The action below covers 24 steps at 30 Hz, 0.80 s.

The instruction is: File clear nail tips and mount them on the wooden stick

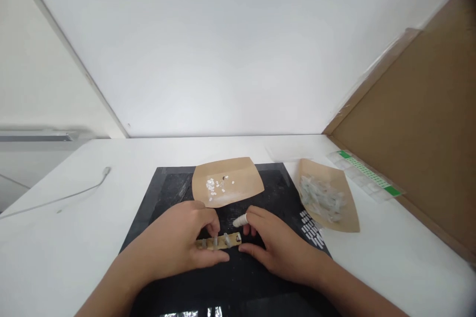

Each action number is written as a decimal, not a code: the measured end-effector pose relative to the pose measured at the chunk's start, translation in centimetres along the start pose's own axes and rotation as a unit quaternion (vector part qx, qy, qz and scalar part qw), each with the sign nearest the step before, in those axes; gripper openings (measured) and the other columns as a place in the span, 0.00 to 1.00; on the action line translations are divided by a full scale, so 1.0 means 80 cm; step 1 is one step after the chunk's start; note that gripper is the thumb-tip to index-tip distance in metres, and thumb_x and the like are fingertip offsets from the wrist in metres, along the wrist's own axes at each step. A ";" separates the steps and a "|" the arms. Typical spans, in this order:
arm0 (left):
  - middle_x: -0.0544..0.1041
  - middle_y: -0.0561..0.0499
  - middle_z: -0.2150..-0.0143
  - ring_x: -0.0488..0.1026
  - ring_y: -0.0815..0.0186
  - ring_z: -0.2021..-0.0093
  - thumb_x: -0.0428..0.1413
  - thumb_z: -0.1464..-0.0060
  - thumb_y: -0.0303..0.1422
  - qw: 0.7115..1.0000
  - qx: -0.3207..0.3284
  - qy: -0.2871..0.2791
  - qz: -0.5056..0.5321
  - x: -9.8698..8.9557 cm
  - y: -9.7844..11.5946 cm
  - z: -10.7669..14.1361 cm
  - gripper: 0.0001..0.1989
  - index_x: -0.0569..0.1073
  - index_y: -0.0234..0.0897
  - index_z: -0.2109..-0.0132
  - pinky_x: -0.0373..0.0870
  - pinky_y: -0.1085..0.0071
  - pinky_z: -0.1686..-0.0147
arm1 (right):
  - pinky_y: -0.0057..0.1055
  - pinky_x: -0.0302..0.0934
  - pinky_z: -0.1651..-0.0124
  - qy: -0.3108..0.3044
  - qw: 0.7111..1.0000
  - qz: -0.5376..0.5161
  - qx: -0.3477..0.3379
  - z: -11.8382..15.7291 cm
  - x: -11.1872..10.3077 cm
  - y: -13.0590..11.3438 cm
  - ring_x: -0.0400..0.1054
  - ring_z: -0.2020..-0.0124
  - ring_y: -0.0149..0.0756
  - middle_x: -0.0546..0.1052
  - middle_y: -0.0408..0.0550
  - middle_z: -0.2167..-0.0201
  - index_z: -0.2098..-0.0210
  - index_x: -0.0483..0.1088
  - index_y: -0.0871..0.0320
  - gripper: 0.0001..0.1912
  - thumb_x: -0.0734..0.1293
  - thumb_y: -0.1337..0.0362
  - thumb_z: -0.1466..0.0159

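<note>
My left hand (182,240) is closed around the left part of a short tan strip (222,241), thumb along its near side and fingers curled over the far side. Several small translucent pieces sit across the strip, and a small shiny dark spot shows at its right end. My right hand (273,240) is at that right end, its thumb tip by the strip's corner. Its index finger wears a white finger cot (241,220) and stands apart from the thumb, with nothing visible between them. The left palm hides the strip's left end.
Under both hands lies a black mat (238,282). Beyond them, a brown paper sheet (241,173) bears tiny white pieces. At right are another brown sheet (349,218) with translucent pieces, rows of white tabs (311,229) and a green-marked clear case (368,173). A cable (85,189) crosses at left.
</note>
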<state>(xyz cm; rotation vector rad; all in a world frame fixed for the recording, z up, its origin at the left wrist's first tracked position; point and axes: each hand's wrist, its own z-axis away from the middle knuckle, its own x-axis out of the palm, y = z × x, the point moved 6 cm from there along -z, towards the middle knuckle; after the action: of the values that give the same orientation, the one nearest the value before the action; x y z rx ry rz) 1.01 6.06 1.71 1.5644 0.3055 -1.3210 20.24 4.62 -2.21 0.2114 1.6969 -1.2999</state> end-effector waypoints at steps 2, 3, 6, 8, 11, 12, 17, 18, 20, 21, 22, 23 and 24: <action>0.77 0.51 0.64 0.74 0.62 0.66 0.62 0.40 0.46 0.999 0.023 0.038 -0.010 -0.003 0.002 0.000 0.13 0.78 0.42 0.59 0.67 0.68 0.67 | 0.33 0.62 0.57 -0.003 1.000 0.014 0.002 0.002 -0.007 -0.001 0.66 0.58 0.39 0.71 0.46 0.59 0.60 0.68 0.56 0.12 0.75 0.65 0.37; 0.78 0.50 0.63 0.75 0.61 0.64 0.58 0.36 0.44 0.997 0.042 0.060 -0.017 -0.005 0.004 -0.001 0.12 0.78 0.42 0.58 0.68 0.67 0.65 | 0.33 0.63 0.57 -0.001 1.000 0.021 0.000 0.004 -0.012 -0.001 0.66 0.58 0.39 0.71 0.46 0.59 0.59 0.68 0.56 0.13 0.75 0.65 0.38; 0.78 0.48 0.61 0.76 0.59 0.60 0.50 0.29 0.38 0.986 0.089 0.121 -0.070 -0.010 0.007 -0.004 0.13 0.77 0.40 0.57 0.71 0.65 0.61 | 0.35 0.65 0.53 0.014 0.999 0.040 -0.032 0.009 -0.029 -0.009 0.67 0.55 0.41 0.72 0.47 0.56 0.57 0.68 0.56 0.15 0.75 0.63 0.38; 0.78 0.47 0.62 0.76 0.59 0.62 0.48 0.28 0.36 0.975 0.106 0.156 -0.117 -0.013 0.007 -0.005 0.14 0.77 0.38 0.58 0.72 0.64 0.63 | 0.37 0.65 0.49 0.031 0.996 0.043 -0.072 0.012 -0.039 -0.016 0.67 0.50 0.42 0.72 0.51 0.51 0.53 0.69 0.56 0.17 0.75 0.61 0.38; 0.79 0.47 0.64 0.76 0.59 0.62 0.48 0.27 0.35 0.956 0.154 0.211 -0.135 -0.017 0.011 -0.005 0.14 0.76 0.36 0.59 0.73 0.64 0.63 | 0.36 0.65 0.48 0.095 0.988 0.042 -0.116 0.017 -0.057 -0.020 0.67 0.47 0.43 0.71 0.54 0.46 0.48 0.69 0.55 0.17 0.72 0.60 0.34; 0.79 0.47 0.64 0.76 0.60 0.61 0.49 0.27 0.34 0.949 0.172 0.229 -0.129 -0.019 0.013 -0.004 0.14 0.76 0.36 0.58 0.74 0.64 0.63 | 0.36 0.65 0.49 0.133 0.983 0.046 -0.120 0.019 -0.065 -0.017 0.68 0.48 0.42 0.72 0.53 0.46 0.47 0.70 0.55 0.15 0.70 0.60 0.32; 0.82 0.46 0.57 0.78 0.61 0.57 0.51 0.29 0.27 0.915 0.237 0.305 -0.115 -0.019 0.019 -0.001 0.09 0.75 0.36 0.49 0.78 0.62 0.56 | 0.34 0.63 0.56 0.433 0.895 0.108 0.011 0.051 -0.127 0.030 0.72 0.63 0.39 0.80 0.47 0.66 0.63 0.76 0.53 0.18 0.58 0.56 0.24; 0.82 0.46 0.56 0.78 0.61 0.56 0.51 0.29 0.27 0.909 0.245 0.315 -0.119 -0.018 0.018 -0.002 0.10 0.75 0.36 0.47 0.78 0.62 0.54 | 0.34 0.62 0.57 0.489 0.858 0.128 0.088 0.062 -0.142 0.046 0.72 0.65 0.39 0.80 0.48 0.66 0.64 0.76 0.53 0.22 0.55 0.55 0.23; 0.83 0.45 0.54 0.79 0.61 0.54 0.51 0.30 0.25 0.901 0.255 0.329 -0.124 -0.014 0.016 -0.002 0.12 0.73 0.36 0.43 0.79 0.60 0.52 | 0.35 0.61 0.57 0.520 0.819 0.154 0.185 0.075 -0.165 0.074 0.73 0.63 0.40 0.82 0.49 0.58 0.60 0.75 0.54 0.23 0.51 0.55 0.22; 0.83 0.45 0.53 0.79 0.60 0.53 0.50 0.30 0.24 0.898 0.258 0.333 -0.126 -0.013 0.015 -0.002 0.15 0.71 0.36 0.40 0.79 0.60 0.51 | 0.35 0.61 0.57 0.513 0.813 0.166 0.219 0.078 -0.175 0.088 0.74 0.61 0.40 0.82 0.49 0.53 0.58 0.73 0.54 0.22 0.50 0.56 0.22; 0.83 0.44 0.52 0.79 0.60 0.51 0.50 0.31 0.22 0.896 0.261 0.336 -0.127 -0.011 0.014 -0.002 0.18 0.69 0.36 0.37 0.80 0.59 0.50 | 0.35 0.61 0.54 0.491 0.816 0.180 0.246 0.079 -0.182 0.101 0.74 0.55 0.41 0.81 0.49 0.48 0.56 0.71 0.55 0.21 0.49 0.59 0.23; 0.83 0.44 0.50 0.78 0.60 0.51 0.49 0.32 0.21 0.895 0.262 0.337 -0.128 -0.010 0.014 -0.002 0.22 0.65 0.36 0.33 0.80 0.59 0.50 | 0.35 0.61 0.51 0.446 0.831 0.197 0.268 0.076 -0.187 0.115 0.73 0.49 0.43 0.79 0.50 0.45 0.55 0.70 0.55 0.21 0.48 0.61 0.23; 0.83 0.44 0.49 0.78 0.60 0.50 0.49 0.32 0.20 0.894 0.262 0.339 -0.129 -0.008 0.013 -0.002 0.26 0.62 0.36 0.30 0.80 0.59 0.50 | 0.36 0.61 0.51 0.419 0.841 0.201 0.277 0.075 -0.191 0.127 0.73 0.48 0.45 0.79 0.53 0.45 0.55 0.70 0.56 0.19 0.49 0.62 0.24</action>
<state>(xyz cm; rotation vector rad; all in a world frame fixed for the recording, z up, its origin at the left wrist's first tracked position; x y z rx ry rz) 1.61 5.96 2.82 2.5104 0.6440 -1.0479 38.15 9.90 2.73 1.5921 1.7368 -1.4249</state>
